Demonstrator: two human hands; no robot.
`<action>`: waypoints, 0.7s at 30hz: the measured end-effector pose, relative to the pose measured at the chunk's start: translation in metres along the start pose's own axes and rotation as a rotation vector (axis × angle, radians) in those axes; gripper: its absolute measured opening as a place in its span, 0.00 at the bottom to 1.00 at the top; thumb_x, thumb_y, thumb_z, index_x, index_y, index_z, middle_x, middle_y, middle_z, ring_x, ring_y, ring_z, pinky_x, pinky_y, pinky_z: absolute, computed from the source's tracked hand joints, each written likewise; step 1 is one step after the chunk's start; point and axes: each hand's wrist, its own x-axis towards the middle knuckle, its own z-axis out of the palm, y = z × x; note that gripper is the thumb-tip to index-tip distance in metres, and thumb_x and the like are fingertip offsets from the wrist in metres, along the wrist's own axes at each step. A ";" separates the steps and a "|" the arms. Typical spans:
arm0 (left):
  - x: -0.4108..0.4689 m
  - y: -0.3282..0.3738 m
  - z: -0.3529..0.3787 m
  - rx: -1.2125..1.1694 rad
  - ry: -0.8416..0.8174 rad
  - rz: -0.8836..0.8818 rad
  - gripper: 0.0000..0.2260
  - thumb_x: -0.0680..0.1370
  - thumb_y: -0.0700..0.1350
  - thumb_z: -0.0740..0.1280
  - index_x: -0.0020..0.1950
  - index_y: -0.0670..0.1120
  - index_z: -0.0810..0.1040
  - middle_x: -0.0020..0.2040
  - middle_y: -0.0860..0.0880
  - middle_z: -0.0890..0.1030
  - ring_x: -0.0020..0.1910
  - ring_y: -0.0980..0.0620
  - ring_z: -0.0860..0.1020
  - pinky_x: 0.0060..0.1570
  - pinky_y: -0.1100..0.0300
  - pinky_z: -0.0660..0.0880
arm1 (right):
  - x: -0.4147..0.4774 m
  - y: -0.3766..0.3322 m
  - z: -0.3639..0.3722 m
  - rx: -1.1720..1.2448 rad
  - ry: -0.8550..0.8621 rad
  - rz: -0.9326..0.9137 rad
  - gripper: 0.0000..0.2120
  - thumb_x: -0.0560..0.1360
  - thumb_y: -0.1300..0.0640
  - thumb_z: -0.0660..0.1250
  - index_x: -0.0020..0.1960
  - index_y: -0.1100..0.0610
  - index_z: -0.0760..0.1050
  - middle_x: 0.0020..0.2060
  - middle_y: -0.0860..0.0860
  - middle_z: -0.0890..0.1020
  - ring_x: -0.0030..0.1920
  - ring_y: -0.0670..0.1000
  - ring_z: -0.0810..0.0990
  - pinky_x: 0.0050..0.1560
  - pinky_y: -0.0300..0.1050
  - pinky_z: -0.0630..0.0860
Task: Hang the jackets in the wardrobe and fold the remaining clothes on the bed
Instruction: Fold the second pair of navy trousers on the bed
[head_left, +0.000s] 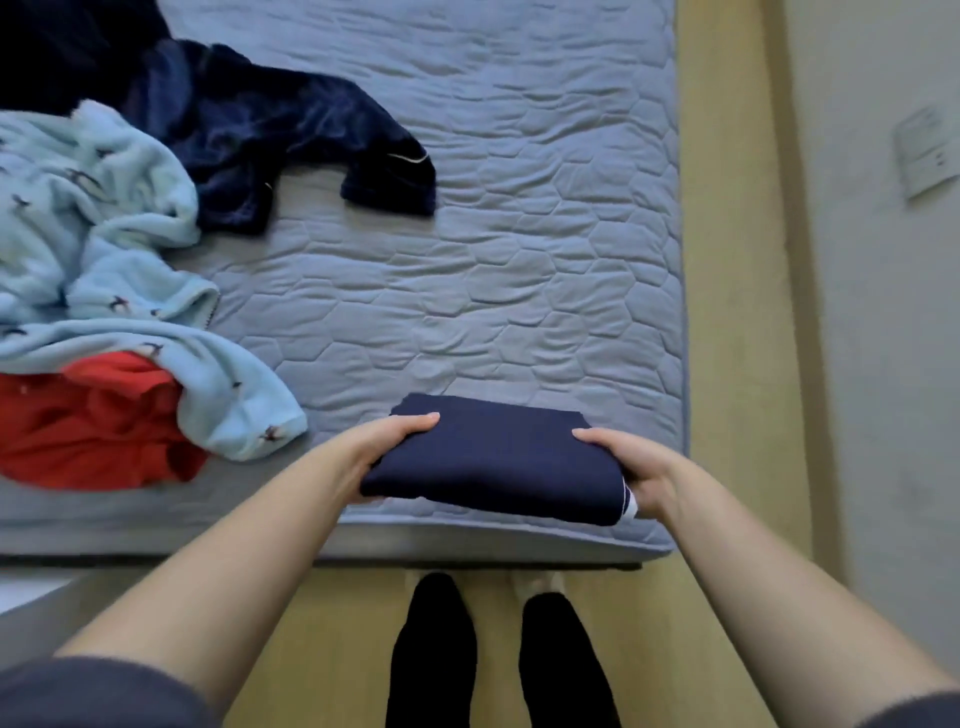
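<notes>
Clothes lie unfolded along the bed's (519, 260) left edge: pale blue fleece (93, 234), dark plush garment (270, 135), red garment (88, 426). No wardrobe in view, so hanging cannot be judged. One folded navy garment (493, 457) is at the near edge, toward the right corner. Arms extended; left hand (384, 441) and right hand (634, 467) grip its opposite ends, thumbs on top, fingers tucked beneath.

One wide-angle camera, worn on the person's head, looks forward and steeply down from close above the near edge of the grey-blue quilted mattress (519, 260); pale wooden floor (727, 364) runs along its right and below.
</notes>
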 end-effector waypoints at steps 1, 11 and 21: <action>-0.015 -0.007 0.003 -0.039 0.013 -0.015 0.15 0.76 0.54 0.67 0.47 0.41 0.75 0.32 0.47 0.83 0.28 0.51 0.82 0.24 0.65 0.74 | -0.016 0.005 0.003 0.021 -0.025 -0.009 0.11 0.78 0.55 0.63 0.52 0.62 0.78 0.41 0.56 0.85 0.36 0.54 0.85 0.46 0.48 0.79; -0.250 -0.191 0.013 -0.772 0.152 0.210 0.13 0.76 0.54 0.68 0.50 0.44 0.78 0.36 0.49 0.85 0.30 0.52 0.83 0.22 0.65 0.73 | -0.220 0.071 0.064 -0.409 -0.271 -0.170 0.10 0.76 0.54 0.66 0.53 0.58 0.78 0.42 0.53 0.86 0.37 0.51 0.85 0.33 0.45 0.81; -0.418 -0.463 0.076 -1.483 0.493 0.567 0.19 0.72 0.57 0.71 0.59 0.50 0.77 0.52 0.49 0.85 0.49 0.49 0.84 0.39 0.58 0.79 | -0.325 0.240 0.215 -1.277 -0.740 -0.210 0.08 0.74 0.57 0.67 0.52 0.52 0.81 0.48 0.54 0.85 0.42 0.51 0.85 0.43 0.46 0.80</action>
